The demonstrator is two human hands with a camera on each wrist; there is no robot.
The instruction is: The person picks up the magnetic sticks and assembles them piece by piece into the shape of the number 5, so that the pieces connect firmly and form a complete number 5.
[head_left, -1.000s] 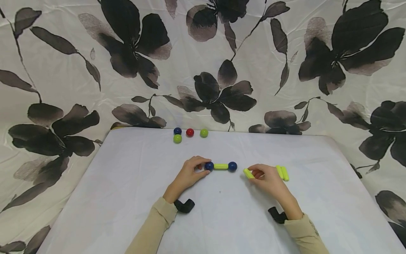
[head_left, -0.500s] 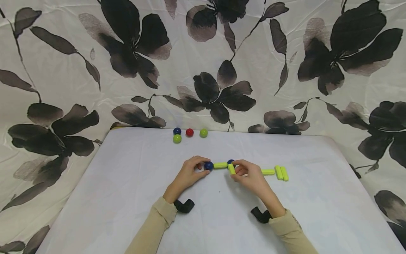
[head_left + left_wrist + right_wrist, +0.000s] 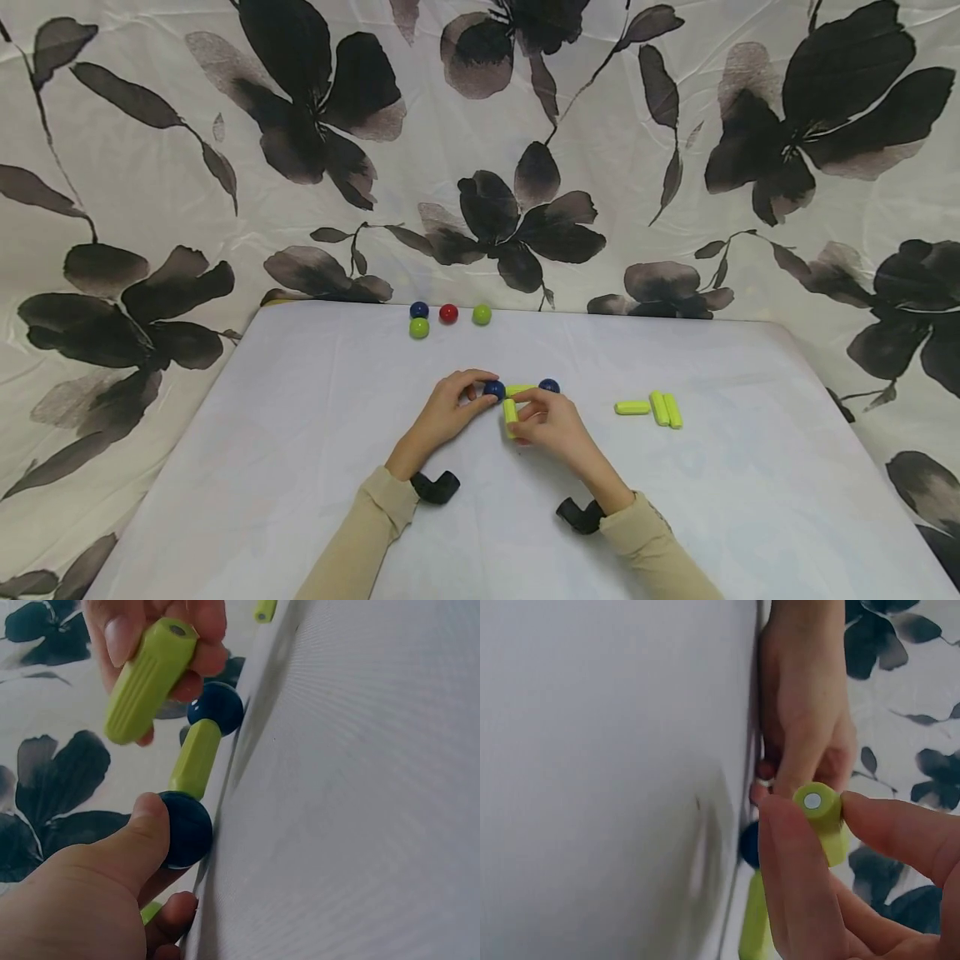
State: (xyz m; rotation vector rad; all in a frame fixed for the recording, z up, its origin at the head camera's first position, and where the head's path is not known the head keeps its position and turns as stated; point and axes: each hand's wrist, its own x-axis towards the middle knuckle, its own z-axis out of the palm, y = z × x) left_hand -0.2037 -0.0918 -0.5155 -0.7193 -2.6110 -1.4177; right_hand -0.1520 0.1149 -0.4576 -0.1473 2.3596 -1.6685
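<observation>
Between thumb and fingers my left hand (image 3: 457, 400) holds a dark blue ball (image 3: 187, 831) at the left end of a short chain. A yellow-green magnetic rod (image 3: 195, 759) joins that ball to a second blue ball (image 3: 549, 386) on the right. My right hand (image 3: 551, 425) pinches another yellow-green magnetic rod (image 3: 511, 417), just in front of the chain and close to the left-hand ball. A round metal spot shows in the end of this rod (image 3: 821, 817) in the right wrist view. Part of the joining rod is covered by the right hand's fingers in the head view.
Several more yellow-green rods (image 3: 632, 407) lie to the right on the white table (image 3: 300, 433). Near the far edge sit a red ball (image 3: 448, 313), two green balls (image 3: 482, 314) and a blue ball (image 3: 419, 310). A flowered cloth (image 3: 420, 150) hangs behind the table.
My right hand has carried its rod leftward, from beside the spare rods, past the right-hand blue ball, to near the left one, turning it more upright in view. My left hand has stayed put.
</observation>
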